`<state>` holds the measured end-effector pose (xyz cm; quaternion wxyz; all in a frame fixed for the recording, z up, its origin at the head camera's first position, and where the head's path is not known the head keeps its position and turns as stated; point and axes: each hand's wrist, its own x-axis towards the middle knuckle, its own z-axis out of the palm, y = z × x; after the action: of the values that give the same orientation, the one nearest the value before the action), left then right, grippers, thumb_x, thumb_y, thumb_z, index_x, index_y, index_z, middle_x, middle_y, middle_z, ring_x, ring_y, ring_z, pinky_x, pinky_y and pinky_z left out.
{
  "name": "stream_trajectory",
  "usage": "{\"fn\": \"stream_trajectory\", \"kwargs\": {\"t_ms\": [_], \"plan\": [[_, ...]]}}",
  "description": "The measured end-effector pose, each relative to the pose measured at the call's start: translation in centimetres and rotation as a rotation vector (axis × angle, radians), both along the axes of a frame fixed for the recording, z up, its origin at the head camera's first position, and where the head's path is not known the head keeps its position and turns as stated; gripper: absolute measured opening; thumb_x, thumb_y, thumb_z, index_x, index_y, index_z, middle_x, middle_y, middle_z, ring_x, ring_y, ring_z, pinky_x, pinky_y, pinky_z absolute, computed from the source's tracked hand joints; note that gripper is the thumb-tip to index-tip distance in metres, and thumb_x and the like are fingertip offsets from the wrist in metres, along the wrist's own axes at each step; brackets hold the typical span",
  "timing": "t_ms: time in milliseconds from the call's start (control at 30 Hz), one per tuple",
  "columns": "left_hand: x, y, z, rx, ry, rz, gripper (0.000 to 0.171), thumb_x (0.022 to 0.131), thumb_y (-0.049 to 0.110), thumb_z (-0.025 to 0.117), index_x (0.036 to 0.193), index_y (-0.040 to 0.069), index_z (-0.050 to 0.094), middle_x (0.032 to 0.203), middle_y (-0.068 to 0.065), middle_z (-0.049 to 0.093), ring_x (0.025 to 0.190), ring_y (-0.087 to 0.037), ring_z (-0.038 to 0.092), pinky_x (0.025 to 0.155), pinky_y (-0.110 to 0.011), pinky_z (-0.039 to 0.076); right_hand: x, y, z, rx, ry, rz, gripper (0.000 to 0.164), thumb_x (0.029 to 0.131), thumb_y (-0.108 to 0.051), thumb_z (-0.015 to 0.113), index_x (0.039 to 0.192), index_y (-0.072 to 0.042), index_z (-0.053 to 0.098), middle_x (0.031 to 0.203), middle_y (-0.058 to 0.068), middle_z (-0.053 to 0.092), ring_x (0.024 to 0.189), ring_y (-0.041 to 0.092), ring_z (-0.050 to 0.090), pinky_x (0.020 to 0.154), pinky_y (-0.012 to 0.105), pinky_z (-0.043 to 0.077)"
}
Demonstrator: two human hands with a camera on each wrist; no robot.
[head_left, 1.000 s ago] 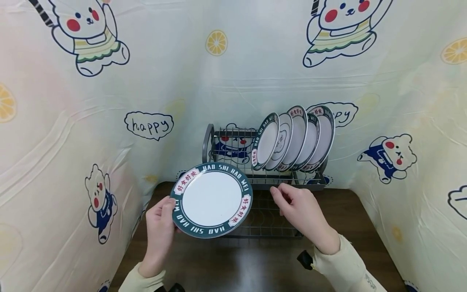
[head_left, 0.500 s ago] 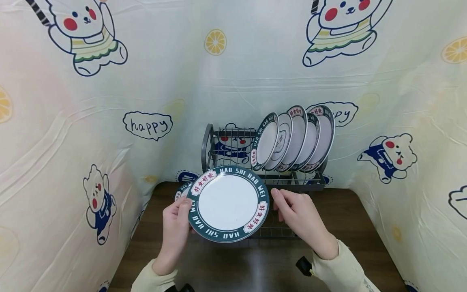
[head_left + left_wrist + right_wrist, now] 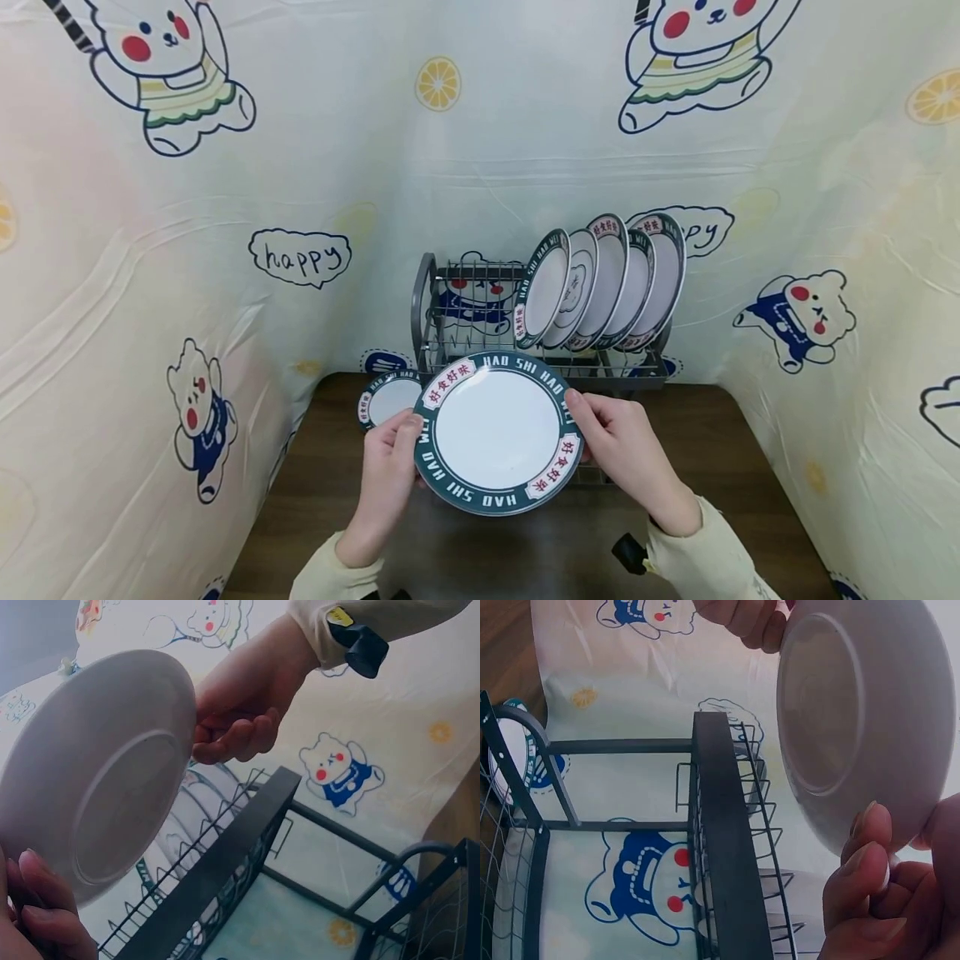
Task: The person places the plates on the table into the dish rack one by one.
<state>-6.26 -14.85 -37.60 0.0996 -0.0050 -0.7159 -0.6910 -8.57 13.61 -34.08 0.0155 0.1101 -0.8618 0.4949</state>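
In the head view a round white plate with a green lettered rim is held up in front of the rack, its face tilted toward the camera. My left hand pinches its left edge, thumb on the rim. At the opposite edge my right hand grips the rim, thumb on top and fingers behind. Both wrist views show the plain white underside of the plate, with curled fingers of the right hand below it in the right wrist view.
A dark two-tier dish rack stands at the back of the brown table. Several plates lean upright in its upper right part. Another green-rimmed plate lies left of the rack, partly covered. A printed cloth hangs around the table.
The left hand has carried the plate to the right and slightly down, uncovering the plate left of the rack. The right hand, earlier beside it, now grips its right edge.
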Motion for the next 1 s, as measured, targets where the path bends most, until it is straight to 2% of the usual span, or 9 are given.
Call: {"fn": "stream_trajectory", "kwargs": {"t_ms": [233,433,633,733,833,1000], "plan": [[-0.1,0.4,-0.3,-0.002,-0.02,-0.035,0.036,0.11,0.015,0.042,0.104,-0.006,0.07,0.072,-0.005,0.068,0.048,-0.017,0.056,0.049,-0.023,0.047,-0.2,0.6,-0.1,-0.024,-0.036,0.012,0.032,0.108,-0.028,0.056,0.09,-0.008,0.074,0.066,0.003,0.062,0.056,0.019,0.06,0.054,0.03,0.055],[-0.3,0.6,-0.3,-0.002,-0.008,-0.044,0.034,0.109,0.013,0.043,0.097,-0.007,0.069,0.068,-0.006,0.066,0.046,-0.018,0.055,0.048,-0.023,0.047,-0.2,1.0,0.0,-0.064,-0.082,0.051,0.037,0.108,-0.026,0.054,0.081,-0.006,0.068,0.059,0.006,0.059,0.053,0.021,0.058,0.05,0.032,0.053],[-0.7,0.7,-0.3,-0.011,0.0,-0.044,0.032,0.108,0.01,0.044,0.091,-0.005,0.068,0.067,-0.008,0.064,0.046,-0.018,0.053,0.047,-0.023,0.046,0.0,1.0,0.3,-0.12,-0.072,0.056,0.039,0.109,-0.022,0.052,0.076,-0.004,0.065,0.058,0.007,0.059,0.05,0.022,0.057,0.049,0.032,0.053],[-1.1,0.8,-0.5,-0.023,0.01,-0.055,0.032,0.108,0.01,0.044,0.09,-0.002,0.068,0.068,-0.009,0.062,0.046,-0.021,0.053,0.047,-0.024,0.046,0.0,1.0,0.6,-0.149,-0.066,0.031,0.04,0.109,-0.022,0.052,0.075,-0.004,0.064,0.058,0.008,0.059,0.049,0.022,0.056,0.049,0.031,0.053],[-1.6,0.8,-0.5,-0.029,0.017,-0.06,0.038,0.111,0.017,0.043,0.087,-0.002,0.066,0.066,-0.009,0.059,0.048,-0.021,0.053,0.047,-0.025,0.047,0.0,1.1,1.0,-0.165,-0.055,0.009,0.04,0.109,-0.023,0.053,0.076,-0.004,0.065,0.058,0.007,0.059,0.049,0.023,0.056,0.049,0.031,0.052],[-2.9,0.3,-0.6,-0.032,0.042,-0.05,0.047,0.113,0.025,0.04,0.079,-0.002,0.058,0.056,-0.01,0.048,0.045,-0.02,0.049,0.046,-0.026,0.044,0.0,1.2,2.0,-0.151,-0.008,-0.022,0.04,0.109,-0.023,0.052,0.077,-0.003,0.066,0.058,0.007,0.059,0.048,0.022,0.056,0.048,0.031,0.052]]}}
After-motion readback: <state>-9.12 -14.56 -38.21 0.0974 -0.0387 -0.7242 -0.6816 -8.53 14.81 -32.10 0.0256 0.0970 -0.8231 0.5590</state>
